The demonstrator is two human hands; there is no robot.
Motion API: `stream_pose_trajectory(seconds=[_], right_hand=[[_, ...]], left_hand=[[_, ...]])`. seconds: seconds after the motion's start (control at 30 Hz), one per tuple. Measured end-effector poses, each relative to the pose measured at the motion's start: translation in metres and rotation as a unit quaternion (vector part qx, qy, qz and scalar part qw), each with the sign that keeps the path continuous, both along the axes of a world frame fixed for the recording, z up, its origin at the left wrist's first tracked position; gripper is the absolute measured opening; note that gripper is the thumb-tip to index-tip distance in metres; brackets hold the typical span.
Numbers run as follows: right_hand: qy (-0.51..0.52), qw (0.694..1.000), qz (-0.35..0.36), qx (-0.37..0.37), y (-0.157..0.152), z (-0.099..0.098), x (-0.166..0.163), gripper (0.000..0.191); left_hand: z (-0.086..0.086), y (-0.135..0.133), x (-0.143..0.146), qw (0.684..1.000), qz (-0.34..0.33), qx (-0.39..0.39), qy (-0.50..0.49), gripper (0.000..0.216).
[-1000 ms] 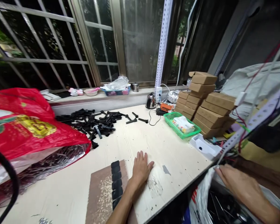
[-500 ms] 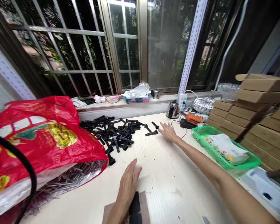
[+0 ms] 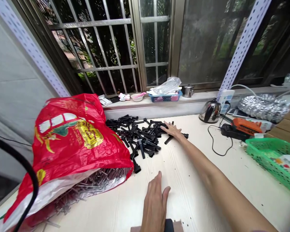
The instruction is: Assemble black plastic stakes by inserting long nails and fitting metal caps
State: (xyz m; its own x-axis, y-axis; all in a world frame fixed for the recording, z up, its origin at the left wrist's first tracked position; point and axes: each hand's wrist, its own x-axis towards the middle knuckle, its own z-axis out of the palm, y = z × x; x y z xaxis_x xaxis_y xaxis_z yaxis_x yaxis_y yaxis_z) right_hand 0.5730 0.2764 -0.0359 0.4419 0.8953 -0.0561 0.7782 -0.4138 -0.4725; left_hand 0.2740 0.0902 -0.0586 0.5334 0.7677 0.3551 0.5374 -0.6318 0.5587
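My right hand (image 3: 173, 130) reaches far across the table, palm down with its fingers spread. It lies over a few black plastic pieces (image 3: 169, 139) at the right edge of a larger heap of black plastic pieces (image 3: 145, 141); whether it touches them I cannot tell. Closer to me, my left hand (image 3: 155, 201) is held flat, fingers stretched and thumb apart, with nothing in it. Beside its wrist, at the bottom edge, a black block (image 3: 169, 225) partly shows on a brown sheet (image 3: 178, 226).
Left of the heap lies a large red plastic bag (image 3: 72, 135), its mouth full of thin metal rods (image 3: 96, 183). A kettle (image 3: 210, 111), an orange tool (image 3: 246, 126) with a cable, and a green basket (image 3: 268, 154) stand on the right. A blue basket (image 3: 164, 97) sits on the windowsill.
The view has turned left. My right hand has moved left, from beside the loose black pieces to over them at the heap's edge. My left hand stays low and open.
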Motion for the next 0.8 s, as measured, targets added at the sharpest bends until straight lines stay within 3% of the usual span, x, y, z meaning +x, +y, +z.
stream_pose_trajectory(seconds=[0.13, 0.23, 0.37, 0.47, 0.67, 0.8], right_hand=[[-0.007, 0.999, 0.038, 0.004, 0.020, -0.002, -0.040, 0.068], [-0.020, 0.997, 0.055, 0.044, 0.015, -0.014, -0.079, 0.061], [-0.048, 0.988, 0.065, 0.128, -0.016, -0.027, -0.125, 0.043], [-0.057, 0.983, 0.076, 0.158, -0.052, -0.025, -0.141, 0.037], [-0.066, 0.978, 0.105, 0.167, -0.131, -0.003, -0.124, 0.024], [-0.117, 0.970, 0.088, 0.196, -0.185, 0.019, -0.136, 0.023]], left_hand=[[-0.002, 0.001, 0.001, 0.999, 0.002, 0.054, 0.005, 0.045], [-0.003, 0.001, 0.003, 0.998, 0.002, 0.069, 0.011, 0.044], [-0.003, 0.002, 0.005, 0.997, 0.001, 0.073, 0.006, 0.040], [0.001, 0.003, 0.005, 0.998, -0.009, 0.056, -0.007, 0.035], [0.025, -0.010, -0.005, 0.991, -0.023, -0.046, -0.120, 0.028], [0.043, -0.021, -0.013, 0.949, 0.033, -0.225, -0.217, 0.038]])
